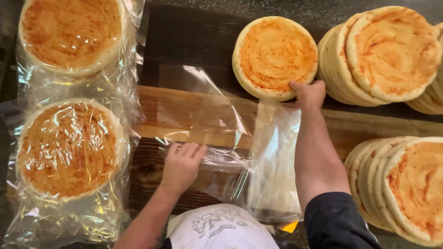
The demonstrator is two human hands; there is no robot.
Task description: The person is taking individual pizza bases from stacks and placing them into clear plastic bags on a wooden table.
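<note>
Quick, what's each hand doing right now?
Left hand: open, flat on the clear plastic bag.
Right hand: closed, gripping the edge of the sauced flatbread.

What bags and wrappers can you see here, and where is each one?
Top bagged flatbread: far left top, round, orange-topped, in clear crinkly plastic.
Lower bagged flatbread: far left below it, same look.
Open clear bag: centre on the wooden board, flat, see-through; left hand rests on its edge.
Pile of empty bags: right of centre, whitish, beside the right hand, which touches a bare flatbread.
</note>
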